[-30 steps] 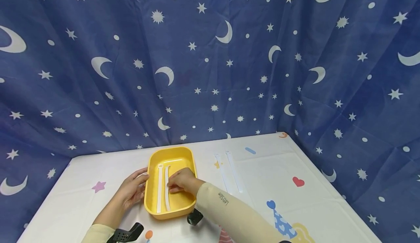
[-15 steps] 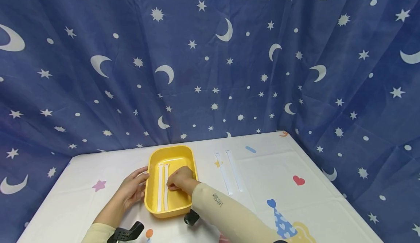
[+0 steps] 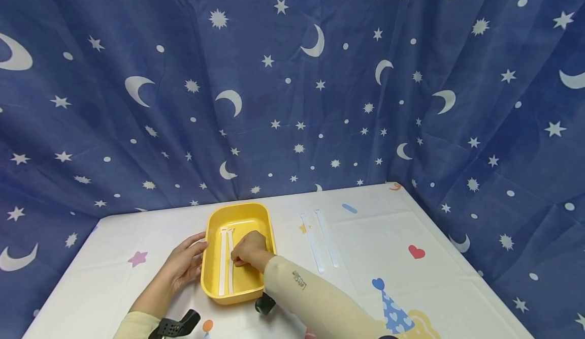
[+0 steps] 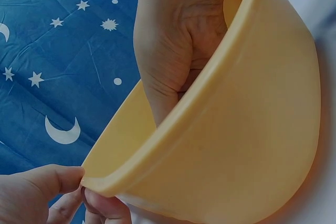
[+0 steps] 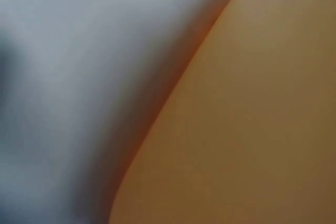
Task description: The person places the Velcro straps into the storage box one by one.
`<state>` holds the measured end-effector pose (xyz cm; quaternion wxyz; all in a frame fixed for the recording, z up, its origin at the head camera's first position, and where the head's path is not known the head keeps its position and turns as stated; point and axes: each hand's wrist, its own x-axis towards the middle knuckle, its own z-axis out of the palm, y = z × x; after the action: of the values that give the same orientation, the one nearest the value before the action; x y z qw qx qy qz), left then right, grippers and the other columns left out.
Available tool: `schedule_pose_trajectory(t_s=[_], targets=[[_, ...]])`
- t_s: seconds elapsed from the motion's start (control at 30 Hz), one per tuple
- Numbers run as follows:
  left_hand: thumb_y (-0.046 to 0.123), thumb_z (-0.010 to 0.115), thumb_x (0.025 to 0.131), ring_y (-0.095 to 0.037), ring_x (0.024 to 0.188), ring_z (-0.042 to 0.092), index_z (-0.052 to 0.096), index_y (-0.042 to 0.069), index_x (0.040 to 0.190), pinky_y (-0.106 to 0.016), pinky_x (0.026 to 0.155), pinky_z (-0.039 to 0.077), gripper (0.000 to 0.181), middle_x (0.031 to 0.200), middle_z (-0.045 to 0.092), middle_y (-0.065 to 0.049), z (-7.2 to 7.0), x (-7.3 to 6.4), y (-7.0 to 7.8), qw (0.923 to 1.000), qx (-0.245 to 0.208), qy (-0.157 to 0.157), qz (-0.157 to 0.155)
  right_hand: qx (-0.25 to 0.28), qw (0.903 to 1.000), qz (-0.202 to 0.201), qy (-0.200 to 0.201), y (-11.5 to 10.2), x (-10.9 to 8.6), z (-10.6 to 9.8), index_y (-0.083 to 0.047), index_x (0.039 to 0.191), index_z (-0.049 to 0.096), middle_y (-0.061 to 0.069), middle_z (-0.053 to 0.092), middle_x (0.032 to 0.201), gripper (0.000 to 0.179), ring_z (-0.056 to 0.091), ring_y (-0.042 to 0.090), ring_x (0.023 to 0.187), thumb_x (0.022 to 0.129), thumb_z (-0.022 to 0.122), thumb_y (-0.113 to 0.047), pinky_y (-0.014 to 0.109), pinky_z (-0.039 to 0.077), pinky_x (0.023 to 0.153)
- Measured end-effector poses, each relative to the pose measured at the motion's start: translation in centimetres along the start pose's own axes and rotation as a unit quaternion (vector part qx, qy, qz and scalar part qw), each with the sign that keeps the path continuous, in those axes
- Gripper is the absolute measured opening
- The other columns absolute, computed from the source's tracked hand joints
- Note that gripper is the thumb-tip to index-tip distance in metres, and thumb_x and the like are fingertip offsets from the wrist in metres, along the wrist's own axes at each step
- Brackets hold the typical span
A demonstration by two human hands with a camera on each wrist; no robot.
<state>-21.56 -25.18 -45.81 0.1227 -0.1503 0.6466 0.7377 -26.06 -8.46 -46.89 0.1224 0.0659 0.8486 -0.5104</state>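
A yellow plastic box [image 3: 237,209] with rounded corners stands on the table in the head view. Inside it two white cable-tie straps, the left strap [image 3: 222,263] and the right strap [image 3: 230,280], lie lengthwise side by side, heads at the far end. My right hand [image 3: 250,246] reaches in and pinches the right strap near its middle, its fingertips partly hidden. At the box's left side, my left hand [image 3: 184,260] holds the wall; the left wrist view shows its thumb and fingers [image 4: 63,179] gripping the rim. Only the box's outer wall [image 5: 241,108] fills the right wrist view.
Two more white straps, one strap [image 3: 312,243] and another strap [image 3: 326,238], lie parallel on the table to the right of the box. The printed white tablecloth [image 3: 365,247] reaches back to a blue star-and-moon curtain [image 3: 283,90].
My right hand has shifted slightly left, bringing the right strap closer to the left one and straighter beside it. My left hand keeps its hold on the box.
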Motion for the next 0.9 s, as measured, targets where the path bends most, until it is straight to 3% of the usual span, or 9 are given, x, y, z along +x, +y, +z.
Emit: schedule_pose_trajectory(t_s=[0.3, 0.5, 0.67, 0.8, 0.9], targets=[[0.019, 0.054, 0.101, -0.006, 0.081, 0.065, 0.026, 0.011, 0.154, -0.021, 0.067, 0.059, 0.061, 0.105, 0.062, 0.001, -0.1, 0.1, -0.1, 1.0000, 0.005, 0.006, -0.001, -0.012, 0.9998, -0.013, 0.001, -0.2, -0.4, -0.1, -0.003, 0.053, 0.063, 0.003, 0.056, 0.044, 0.025, 0.064, 0.018, 0.043, 0.068, 0.081, 0.008, 0.023, 0.053, 0.041], [0.019, 0.053, 0.101, -0.005, 0.078, 0.064, 0.026, 0.011, 0.154, -0.019, 0.062, 0.057, 0.060, 0.105, 0.060, 0.000, 0.1, 0.1, -0.1, 0.9999, 0.010, 0.005, -0.002, 0.009, 0.9994, -0.019, -0.026, -0.3, -0.2, -1.1, -0.002, 0.056, 0.064, 0.007, 0.061, 0.048, 0.023, 0.067, 0.022, 0.046, 0.073, 0.079, 0.005, 0.026, 0.055, 0.044], [0.018, 0.052, 0.101, -0.006, 0.077, 0.063, 0.028, 0.011, 0.153, -0.019, 0.062, 0.057, 0.058, 0.107, 0.059, -0.001, 0.1, 0.2, 0.0, 0.9998, 0.014, 0.012, -0.003, 0.018, 0.9977, -0.035, -0.056, -1.6, 0.0, -3.3, -0.002, 0.061, 0.064, 0.012, 0.066, 0.055, 0.020, 0.069, 0.025, 0.052, 0.078, 0.076, 0.000, 0.032, 0.059, 0.051], [0.017, 0.051, 0.101, -0.006, 0.079, 0.063, 0.027, 0.010, 0.154, -0.021, 0.067, 0.059, 0.058, 0.108, 0.059, -0.002, 0.1, 0.2, -0.1, 1.0000, 0.006, 0.006, 0.001, 0.025, 0.9956, -0.054, -0.072, -3.4, -0.1, -5.5, -0.002, 0.068, 0.066, 0.012, 0.068, 0.063, 0.014, 0.069, 0.022, 0.054, 0.080, 0.072, 0.001, 0.037, 0.061, 0.063], [0.017, 0.051, 0.101, -0.007, 0.081, 0.063, 0.025, 0.009, 0.154, -0.024, 0.072, 0.059, 0.060, 0.109, 0.058, -0.002, 0.1, 0.2, -0.2, 1.0000, 0.002, 0.002, 0.004, 0.022, 0.9949, -0.068, -0.071, -4.8, -0.1, -7.4, 0.000, 0.075, 0.068, 0.011, 0.069, 0.071, 0.008, 0.068, 0.019, 0.055, 0.083, 0.069, 0.000, 0.035, 0.061, 0.064]])
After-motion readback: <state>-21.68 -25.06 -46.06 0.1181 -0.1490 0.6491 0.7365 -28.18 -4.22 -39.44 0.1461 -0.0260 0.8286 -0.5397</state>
